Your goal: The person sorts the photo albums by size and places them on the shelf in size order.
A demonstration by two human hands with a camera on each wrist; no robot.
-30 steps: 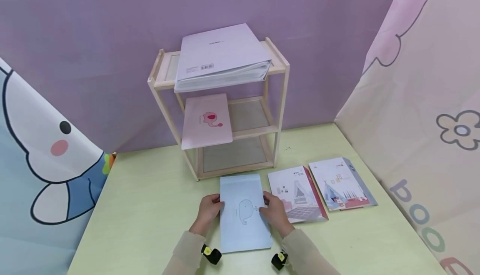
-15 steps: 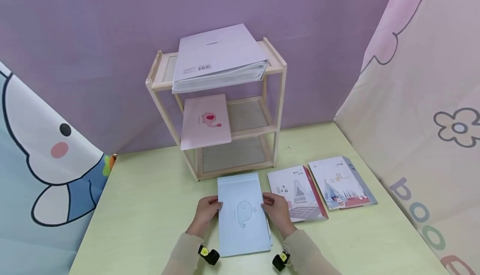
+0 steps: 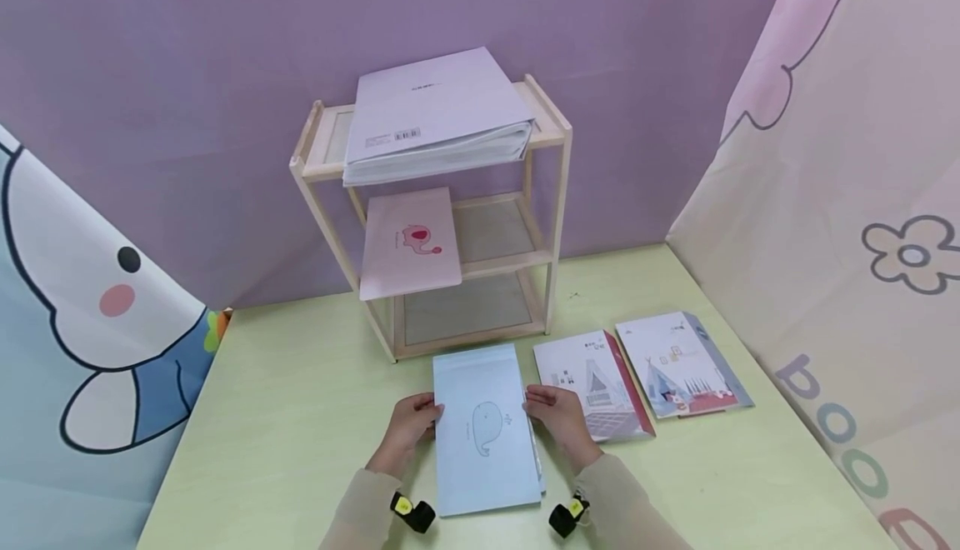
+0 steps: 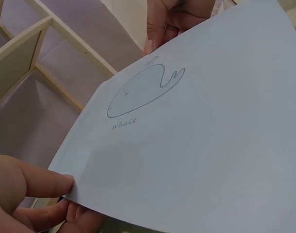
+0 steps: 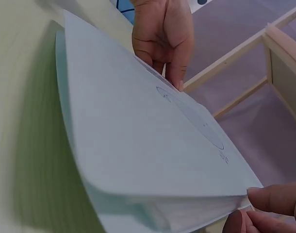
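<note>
A light blue notebook [image 3: 480, 475] with a whale drawing and the word "whale" [image 4: 123, 123] lies between my hands in front of the shelf. My left hand [image 3: 411, 427] pinches its left edge, thumb on top and fingers beneath. On the opposite edge, my right hand [image 3: 561, 421] pinches the notebook, its thumb [image 5: 276, 198] at the cover's border. In the right wrist view the cover stands slightly apart from the lower one, and white pages [image 5: 201, 213] show between them. The notebook appears tilted above the table there.
A wooden shelf [image 3: 420, 350] stands behind, bearing a thick white-covered stack [image 3: 442, 108] on top and a pink elephant notebook [image 3: 411, 267] on its middle tier. Two illustrated notebooks [image 3: 592, 367] [image 3: 675, 362] lie right on the green table [image 3: 285, 417]. Printed curtains surround it.
The whale notebook has shifted slightly left and towards me, and a lower layer now shows past its right edge. My right thumb has slid from the cover out to that edge.
</note>
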